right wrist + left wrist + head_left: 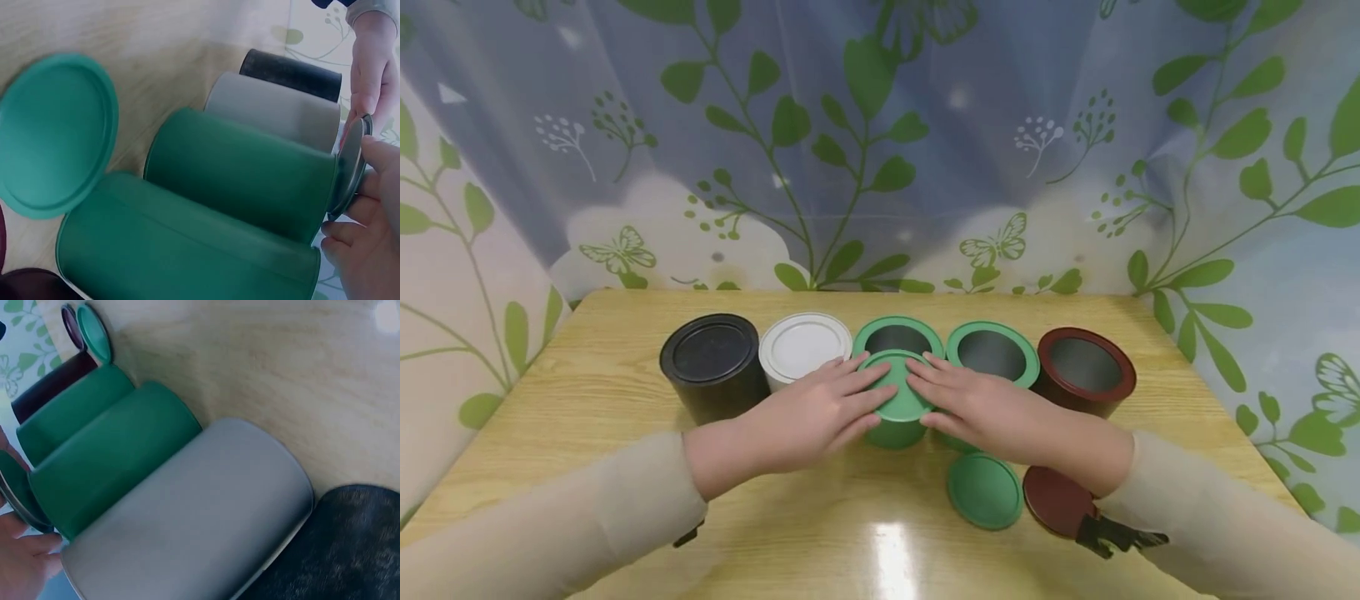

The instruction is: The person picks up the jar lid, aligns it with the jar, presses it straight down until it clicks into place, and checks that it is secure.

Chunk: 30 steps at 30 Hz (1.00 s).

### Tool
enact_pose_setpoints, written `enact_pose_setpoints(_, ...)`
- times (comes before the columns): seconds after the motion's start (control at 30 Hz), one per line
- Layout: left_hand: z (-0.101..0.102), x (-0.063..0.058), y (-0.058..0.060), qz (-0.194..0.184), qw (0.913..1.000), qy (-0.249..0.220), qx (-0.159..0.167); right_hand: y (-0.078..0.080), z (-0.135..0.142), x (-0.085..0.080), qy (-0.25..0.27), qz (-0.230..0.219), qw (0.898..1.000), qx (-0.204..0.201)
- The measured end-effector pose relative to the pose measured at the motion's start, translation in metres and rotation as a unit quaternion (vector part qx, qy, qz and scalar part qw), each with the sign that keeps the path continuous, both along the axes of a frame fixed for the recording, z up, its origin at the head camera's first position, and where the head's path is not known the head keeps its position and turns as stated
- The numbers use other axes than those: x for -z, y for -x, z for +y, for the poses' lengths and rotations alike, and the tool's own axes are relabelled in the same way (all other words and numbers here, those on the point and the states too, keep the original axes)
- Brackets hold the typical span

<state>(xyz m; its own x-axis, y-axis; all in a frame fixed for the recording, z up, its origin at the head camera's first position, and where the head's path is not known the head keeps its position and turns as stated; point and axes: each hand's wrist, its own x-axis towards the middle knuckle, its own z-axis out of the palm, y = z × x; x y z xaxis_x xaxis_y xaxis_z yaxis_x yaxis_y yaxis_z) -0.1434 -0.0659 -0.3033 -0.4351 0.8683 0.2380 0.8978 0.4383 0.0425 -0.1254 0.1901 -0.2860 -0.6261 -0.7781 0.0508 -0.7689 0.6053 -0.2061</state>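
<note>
Both hands meet over the middle green canister, with a green lid under their fingers. The lid overlaps the front of the canister's opening, and the dark inside shows behind it. In the right wrist view the lid stands tilted at the rim, its underside towards the canister. My left hand rests straight fingers on the lid's left part. From the other side, my right hand lays straight fingers on its right part. The right forearm hides part of the second green canister.
A black canister and a white canister, both lidded, stand at the left of the row. A dark red canister stands uncovered at the right end. A second green lid and a dark red lid lie in front.
</note>
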Motion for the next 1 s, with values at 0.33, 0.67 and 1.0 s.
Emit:
enact_pose_setpoints(0.33, 0.005, -0.004, 0.021, -0.046, 0.9979, 0.045, -0.011, 0.020, -0.001, 0.000, -0.012, -0.018, 1.000, 0.010)
enact_pose_setpoints(0.67, 0.009, -0.004, 0.037, -0.048, 0.9961, 0.069, -0.027, 0.034, -0.002, -0.001, -0.024, -0.042, 0.998, 0.027)
enact_pose_setpoints(1.0, 0.014, -0.010, 0.042, -0.052, 0.9942, 0.083, -0.045, 0.041, -0.004, -0.005, -0.040, -0.069, 0.995, 0.054)
